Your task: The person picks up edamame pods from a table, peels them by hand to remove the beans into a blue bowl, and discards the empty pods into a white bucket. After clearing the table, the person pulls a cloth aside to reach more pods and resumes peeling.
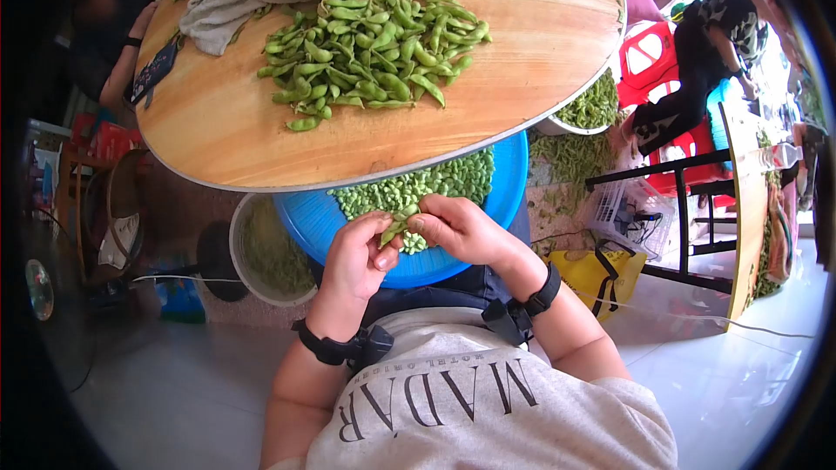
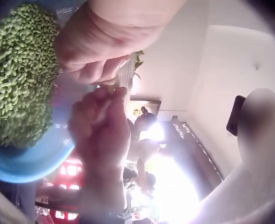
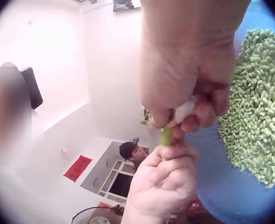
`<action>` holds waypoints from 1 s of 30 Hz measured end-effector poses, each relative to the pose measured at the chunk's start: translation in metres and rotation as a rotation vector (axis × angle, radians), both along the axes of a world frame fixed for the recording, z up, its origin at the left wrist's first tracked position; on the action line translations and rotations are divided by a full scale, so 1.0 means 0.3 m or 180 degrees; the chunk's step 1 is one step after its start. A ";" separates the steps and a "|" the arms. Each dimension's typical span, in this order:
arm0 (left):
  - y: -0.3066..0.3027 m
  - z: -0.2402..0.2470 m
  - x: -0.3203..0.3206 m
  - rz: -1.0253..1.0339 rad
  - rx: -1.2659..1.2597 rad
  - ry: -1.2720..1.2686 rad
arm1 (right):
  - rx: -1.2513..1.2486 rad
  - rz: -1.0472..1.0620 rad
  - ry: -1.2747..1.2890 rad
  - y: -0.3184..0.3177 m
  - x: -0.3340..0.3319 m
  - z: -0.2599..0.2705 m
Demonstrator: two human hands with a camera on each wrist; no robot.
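Note:
A green soybean pod (image 1: pixel 394 230) is pinched between both hands over a blue basket (image 1: pixel 514 183). My left hand (image 1: pixel 348 257) grips one end with thumb and curled fingers. At the other end, the thumb and fingers of my right hand (image 1: pixel 470 228) pinch the pod. In the right wrist view, a short stretch of the pod (image 3: pixel 166 137) shows between the two sets of fingertips; the rest is hidden by them. Shelled green beans (image 1: pixel 444 178) lie heaped in the basket beneath the hands, and fill one side of the left wrist view.
A wooden table (image 1: pixel 514 96) overhangs the basket's far side, bearing a heap of unshelled pods (image 1: pixel 366 52) and a grey cloth (image 1: pixel 252 0). At left stands a white bucket (image 1: pixel 239 252) of green matter. A yellow bag (image 1: pixel 601 278) and white crate (image 1: pixel 623 213) sit at right. Other people are nearby.

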State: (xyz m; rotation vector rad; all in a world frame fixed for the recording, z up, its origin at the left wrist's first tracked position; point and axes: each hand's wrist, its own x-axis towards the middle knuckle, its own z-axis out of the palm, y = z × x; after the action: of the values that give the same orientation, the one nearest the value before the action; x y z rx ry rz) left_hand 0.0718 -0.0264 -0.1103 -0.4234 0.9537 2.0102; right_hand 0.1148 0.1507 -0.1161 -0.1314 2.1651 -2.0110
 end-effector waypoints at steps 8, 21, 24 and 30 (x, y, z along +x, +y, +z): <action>-0.006 -0.058 0.040 -0.0350 -0.1684 0.1546 | 0.0678 -0.0195 0.0068 -0.004 -0.041 -0.063; -0.049 -0.068 0.021 -0.0785 -0.1898 0.2078 | 0.1605 -0.0311 0.0216 0.019 -0.072 -0.096; -0.038 -0.061 0.020 -0.0714 -0.2073 0.2160 | 0.1441 -0.0589 0.0476 0.004 -0.055 -0.071; -0.010 -0.031 0.030 -0.0491 -0.1772 0.2287 | 0.0274 -0.0041 -0.0111 -0.040 -0.054 -0.083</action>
State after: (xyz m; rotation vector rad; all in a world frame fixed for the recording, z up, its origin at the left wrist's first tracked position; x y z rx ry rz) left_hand 0.0808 -0.0293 -0.1196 0.1118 1.9398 1.7438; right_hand 0.0986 0.1387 -0.1409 -0.0702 2.2319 -1.9084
